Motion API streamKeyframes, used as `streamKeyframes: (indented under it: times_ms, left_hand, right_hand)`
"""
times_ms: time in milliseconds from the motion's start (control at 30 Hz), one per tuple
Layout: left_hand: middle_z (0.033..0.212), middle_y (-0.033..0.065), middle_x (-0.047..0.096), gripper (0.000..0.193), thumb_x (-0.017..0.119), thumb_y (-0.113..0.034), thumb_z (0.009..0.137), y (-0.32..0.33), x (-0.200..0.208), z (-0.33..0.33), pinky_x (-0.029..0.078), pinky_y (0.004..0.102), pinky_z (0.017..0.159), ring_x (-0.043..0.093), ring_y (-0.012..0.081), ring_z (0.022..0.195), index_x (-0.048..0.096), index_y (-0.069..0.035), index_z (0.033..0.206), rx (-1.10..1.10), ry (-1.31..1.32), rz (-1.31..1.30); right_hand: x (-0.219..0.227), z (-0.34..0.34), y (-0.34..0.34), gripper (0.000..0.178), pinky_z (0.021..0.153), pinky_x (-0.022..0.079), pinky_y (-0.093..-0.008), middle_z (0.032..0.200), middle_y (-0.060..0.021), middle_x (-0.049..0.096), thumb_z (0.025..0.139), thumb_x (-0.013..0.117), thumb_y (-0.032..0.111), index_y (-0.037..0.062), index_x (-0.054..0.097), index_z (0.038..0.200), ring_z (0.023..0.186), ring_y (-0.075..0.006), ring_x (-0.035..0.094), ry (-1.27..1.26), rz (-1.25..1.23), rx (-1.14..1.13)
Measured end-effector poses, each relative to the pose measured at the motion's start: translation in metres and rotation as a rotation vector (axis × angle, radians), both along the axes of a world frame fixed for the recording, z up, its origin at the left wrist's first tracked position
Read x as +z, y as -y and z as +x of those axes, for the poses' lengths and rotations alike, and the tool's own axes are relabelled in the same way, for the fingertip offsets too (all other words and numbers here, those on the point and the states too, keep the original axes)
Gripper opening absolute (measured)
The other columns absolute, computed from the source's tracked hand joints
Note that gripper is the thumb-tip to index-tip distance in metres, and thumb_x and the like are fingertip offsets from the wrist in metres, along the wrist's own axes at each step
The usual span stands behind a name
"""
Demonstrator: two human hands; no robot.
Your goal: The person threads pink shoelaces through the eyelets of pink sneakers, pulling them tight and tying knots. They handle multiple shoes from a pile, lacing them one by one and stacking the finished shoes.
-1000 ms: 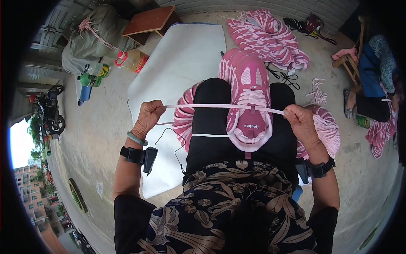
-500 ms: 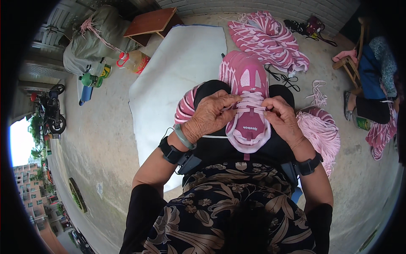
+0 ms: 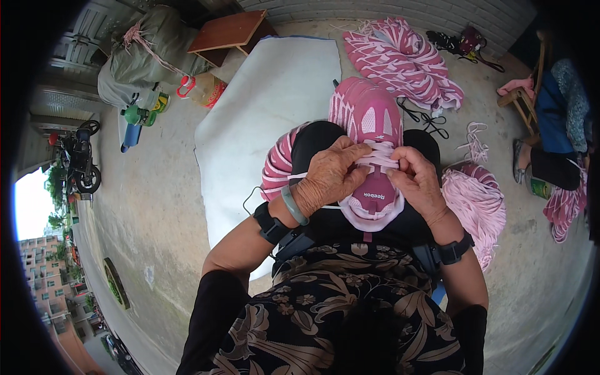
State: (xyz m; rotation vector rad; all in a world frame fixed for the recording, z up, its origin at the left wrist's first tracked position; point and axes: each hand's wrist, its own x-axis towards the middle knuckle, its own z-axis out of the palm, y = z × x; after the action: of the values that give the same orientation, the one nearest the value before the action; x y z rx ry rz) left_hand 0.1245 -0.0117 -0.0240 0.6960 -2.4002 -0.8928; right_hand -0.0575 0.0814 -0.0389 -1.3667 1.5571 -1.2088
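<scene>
Head cam: pink shoe upper lies btwn the knees, toe far, heel end near. L hand & R hand curl over L/R eyelet edges, thumb + index close to lace; can't tell if either pinches it, tips hide that. IMO: lace flat, even pull both sides. Obstruction: fingers cover eyelets. Around: pink striped bundle by L knee, lace-draped bundle near R, pink pile far, white sheet L.
</scene>
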Motion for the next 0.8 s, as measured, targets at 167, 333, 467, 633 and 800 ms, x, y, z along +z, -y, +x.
streamKeyframes:
  times_ms: [167,333,467,633,800]
  left_hand:
    - [0.081,0.0109,0.053,0.034,0.067,-0.012,0.072,0.002,-0.001,0.005,0.045,0.0306,0.058,0.054,0.0233,0.067,0.058,-0.004,0.104,-0.064,0.065,0.048]
    - [0.085,0.0112,0.053,0.038,0.068,-0.017,0.073,-0.007,0.009,-0.007,0.047,0.0314,0.060,0.057,0.0237,0.069,0.057,-0.004,0.107,0.094,0.118,-0.002]
    - [0.086,0.0115,0.053,0.044,0.069,-0.023,0.073,-0.002,0.004,-0.003,0.048,0.0316,0.061,0.058,0.0236,0.069,0.057,-0.004,0.110,0.026,0.122,-0.038]
    - [0.086,0.0115,0.053,0.049,0.071,-0.026,0.071,-0.008,0.004,-0.001,0.049,0.0306,0.062,0.059,0.0229,0.071,0.056,-0.005,0.113,0.022,0.144,-0.031]
    - [0.088,0.0114,0.054,0.051,0.072,-0.029,0.070,-0.008,0.013,-0.007,0.049,0.0300,0.063,0.058,0.0239,0.070,0.057,-0.005,0.113,-0.020,0.222,-0.135]
  right_hand:
    - [-0.002,0.002,-0.006,0.031,0.050,0.037,-0.0218,0.068,-0.0001,0.041,0.071,0.063,0.001,0.0061,0.052,0.099,0.057,-0.0073,0.039,-0.007,0.004,-0.019]
    - [0.002,0.001,0.003,0.033,0.049,0.037,-0.0225,0.063,0.0001,0.039,0.070,0.064,0.002,0.0053,0.053,0.101,0.054,-0.0081,0.037,-0.075,-0.010,-0.028]
    - [0.002,0.000,0.004,0.035,0.049,0.037,-0.0227,0.061,0.0005,0.038,0.070,0.064,0.002,0.0042,0.053,0.103,0.052,-0.0082,0.036,-0.106,-0.006,0.029]
    - [-0.002,-0.001,0.001,0.036,0.050,0.038,-0.0240,0.060,-0.0016,0.040,0.071,0.065,0.004,0.0042,0.054,0.105,0.052,-0.0095,0.039,-0.049,-0.034,-0.001]
    - [0.004,-0.005,0.007,0.037,0.052,0.040,-0.0248,0.063,-0.0048,0.046,0.072,0.066,0.006,0.0037,0.055,0.107,0.053,-0.0115,0.044,-0.132,0.023,0.078]
